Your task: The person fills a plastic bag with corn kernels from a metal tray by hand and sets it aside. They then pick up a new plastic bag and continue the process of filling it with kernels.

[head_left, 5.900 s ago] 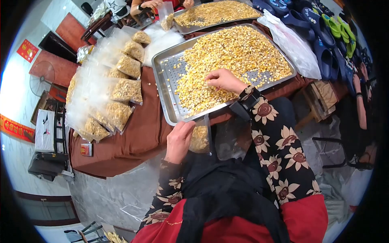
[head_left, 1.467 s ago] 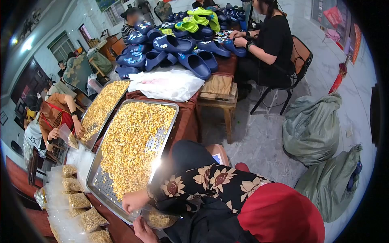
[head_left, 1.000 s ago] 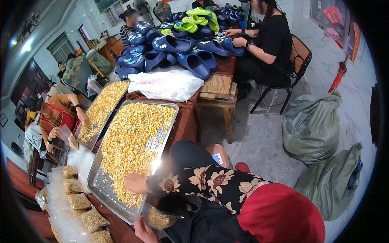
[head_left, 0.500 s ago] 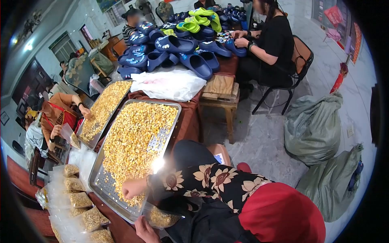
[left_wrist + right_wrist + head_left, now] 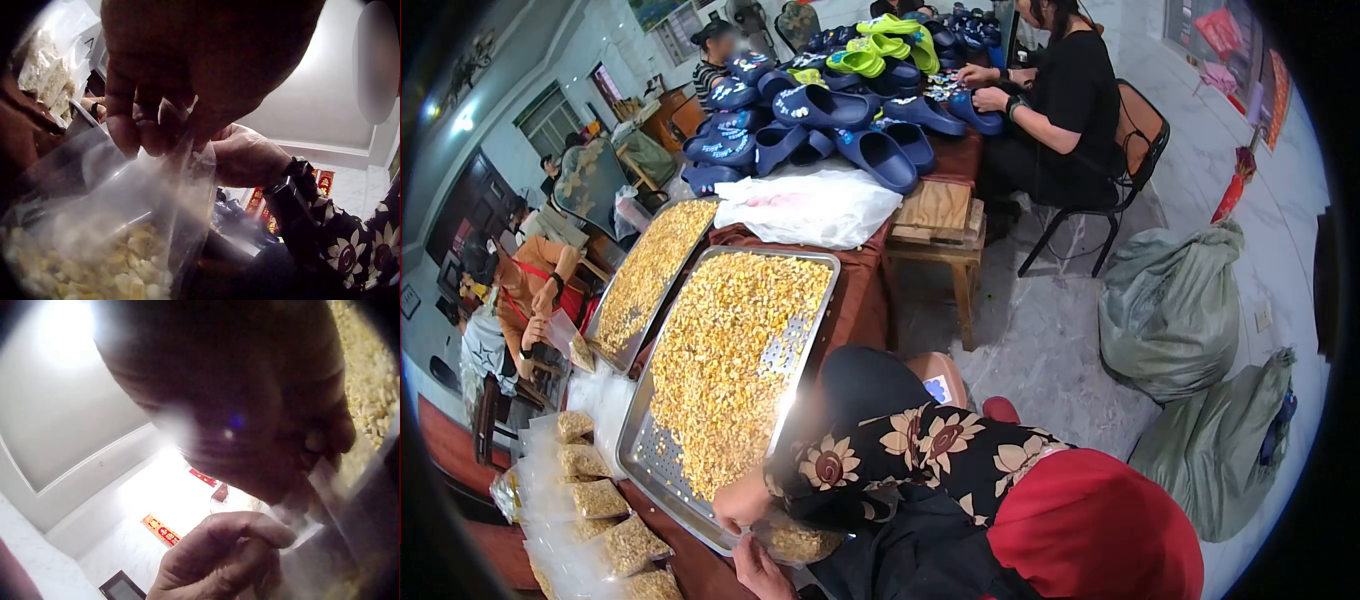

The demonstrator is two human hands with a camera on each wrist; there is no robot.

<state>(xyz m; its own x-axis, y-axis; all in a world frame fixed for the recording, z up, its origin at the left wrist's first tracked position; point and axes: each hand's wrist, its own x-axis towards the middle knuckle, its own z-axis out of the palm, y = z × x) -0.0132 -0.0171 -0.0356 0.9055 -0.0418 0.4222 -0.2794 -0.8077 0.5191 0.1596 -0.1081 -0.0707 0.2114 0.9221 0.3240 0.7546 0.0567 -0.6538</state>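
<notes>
A metal tray heaped with yellow and whitish corn kernels lies left of my lap in the head view. Just off its near corner, my left hand pinches the rim of a clear plastic bag partly filled with kernels. My right hand is at the bag's mouth with its fingers curled. A small pale kernel shows among its fingers in the right wrist view. From the left wrist, the bag hangs below both hands, kernels in its bottom.
Several filled bags lie left of the tray on the brown cloth. Beyond are a second tray, a white plastic bag and heaped blue clogs. A wooden stool and grey-green sacks stand right. Other people sit around.
The head view has swung toward the clogs and room. My right hand went from the bag into the kernels, then back to the bag's mouth. My left hand keeps its pinch on the rim.
</notes>
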